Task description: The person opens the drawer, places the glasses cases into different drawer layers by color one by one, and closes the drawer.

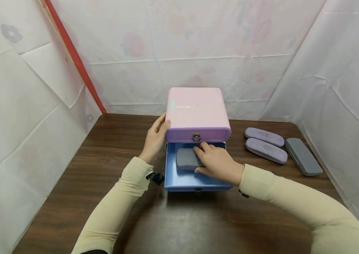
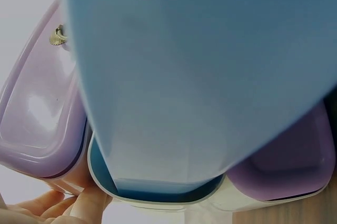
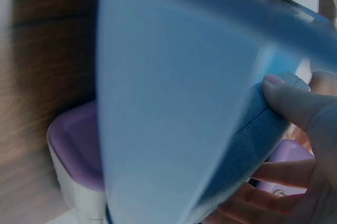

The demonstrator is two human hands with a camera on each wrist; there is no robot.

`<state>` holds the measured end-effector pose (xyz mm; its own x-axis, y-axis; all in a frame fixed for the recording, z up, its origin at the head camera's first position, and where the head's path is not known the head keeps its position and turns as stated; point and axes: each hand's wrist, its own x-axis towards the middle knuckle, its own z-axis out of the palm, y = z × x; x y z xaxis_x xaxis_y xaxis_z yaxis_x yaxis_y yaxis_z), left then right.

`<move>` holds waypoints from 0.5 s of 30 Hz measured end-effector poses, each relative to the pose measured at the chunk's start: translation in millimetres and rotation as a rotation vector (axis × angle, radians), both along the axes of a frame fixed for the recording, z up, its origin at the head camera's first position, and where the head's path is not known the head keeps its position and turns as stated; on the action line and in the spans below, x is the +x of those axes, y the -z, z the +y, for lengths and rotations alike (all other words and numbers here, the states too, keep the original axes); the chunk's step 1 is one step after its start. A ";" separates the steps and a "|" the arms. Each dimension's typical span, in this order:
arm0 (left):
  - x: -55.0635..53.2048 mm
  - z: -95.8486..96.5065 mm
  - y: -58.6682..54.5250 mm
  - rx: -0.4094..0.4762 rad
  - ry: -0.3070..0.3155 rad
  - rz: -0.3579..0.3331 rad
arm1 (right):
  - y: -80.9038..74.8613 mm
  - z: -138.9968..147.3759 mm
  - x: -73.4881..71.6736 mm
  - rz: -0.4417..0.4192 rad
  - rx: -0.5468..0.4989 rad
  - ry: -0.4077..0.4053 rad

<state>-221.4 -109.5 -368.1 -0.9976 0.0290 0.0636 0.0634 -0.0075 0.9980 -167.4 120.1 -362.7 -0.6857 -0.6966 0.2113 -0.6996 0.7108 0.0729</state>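
A small drawer cabinet with a pink top and a purple upper drawer front stands on the table. Its blue drawer is pulled out below the purple one. My right hand reaches into it and holds a grey glasses case. In the right wrist view the thumb presses one side of the case, with fingers on the other. My left hand rests against the cabinet's left side, its fingers fairly straight. In the left wrist view the drawer wall covers most of the picture.
Right of the cabinet lie two purple glasses cases, the rear one and the front one, beside another grey case. In the left wrist view a lower purple drawer shows. Pale curtains surround the dark wooden table.
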 end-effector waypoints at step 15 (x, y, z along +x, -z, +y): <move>0.7 0.8 -0.1 -0.001 -0.006 -0.004 | 13.9 -6.2 -12.2 0.054 0.047 -0.009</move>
